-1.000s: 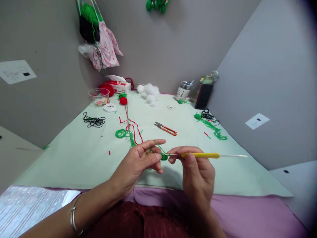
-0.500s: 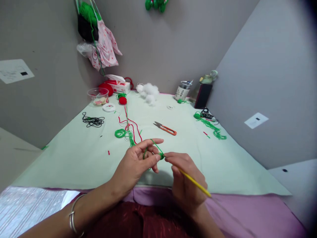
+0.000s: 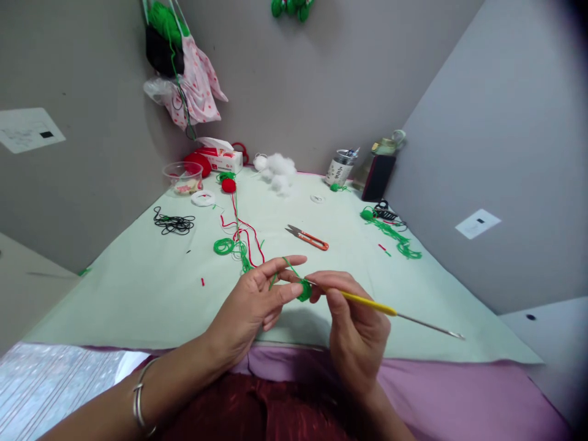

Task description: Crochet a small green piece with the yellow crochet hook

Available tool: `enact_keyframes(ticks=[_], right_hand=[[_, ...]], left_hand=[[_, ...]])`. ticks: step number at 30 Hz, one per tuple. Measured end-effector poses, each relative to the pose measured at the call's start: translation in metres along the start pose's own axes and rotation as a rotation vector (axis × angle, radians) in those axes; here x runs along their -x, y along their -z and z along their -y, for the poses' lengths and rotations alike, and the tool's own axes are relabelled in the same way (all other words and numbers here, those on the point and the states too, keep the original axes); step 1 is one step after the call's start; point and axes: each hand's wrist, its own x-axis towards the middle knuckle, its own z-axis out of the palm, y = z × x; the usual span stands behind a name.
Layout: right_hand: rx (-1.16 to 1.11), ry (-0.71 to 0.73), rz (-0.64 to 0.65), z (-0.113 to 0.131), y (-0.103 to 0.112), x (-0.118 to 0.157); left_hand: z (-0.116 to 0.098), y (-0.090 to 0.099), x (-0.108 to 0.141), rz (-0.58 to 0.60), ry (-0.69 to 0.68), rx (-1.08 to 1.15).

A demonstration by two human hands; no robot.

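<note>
A small green crocheted piece (image 3: 304, 290) is pinched between the thumb and fingers of my left hand (image 3: 257, 301). Green yarn runs from it up over my raised left index finger. My right hand (image 3: 357, 324) grips a crochet hook (image 3: 370, 303) with a yellow handle. The hook's near end meets the top of the green piece, while its other metal end points out to the right. Beyond my hands lie orange-handled snips (image 3: 307, 237). Green yarn (image 3: 224, 246) and red yarn (image 3: 250, 236) lie loosely to the left.
Black cord (image 3: 173, 222), a clear plastic bowl (image 3: 184, 184) and a tissue box (image 3: 225, 160) are on the left. White stuffing (image 3: 280, 171) sits at the back. A pen tin (image 3: 339, 171), dark phone (image 3: 379, 177) and green yarn bundle (image 3: 390, 229) stand or lie right.
My right hand has turned the hook from a steep downward slant to a flatter one, its free end swinging up. More of the green piece now shows beside my left fingertips.
</note>
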Motion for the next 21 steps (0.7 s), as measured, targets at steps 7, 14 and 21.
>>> enact_keyframes(ticks=[7, 14, 21], right_hand=[[0.181, 0.179, -0.027, -0.004, 0.004, 0.005], [-0.080, -0.054, 0.006, 0.002, 0.003, -0.006], [-0.339, -0.234, -0.031, -0.007, 0.005, -0.005]], left_hand=[[0.003, 0.005, -0.007, 0.052, 0.110, 0.161], [0.002, 0.003, -0.003, 0.023, -0.020, 0.082], [0.003, 0.004, -0.002, 0.040, 0.014, 0.074]])
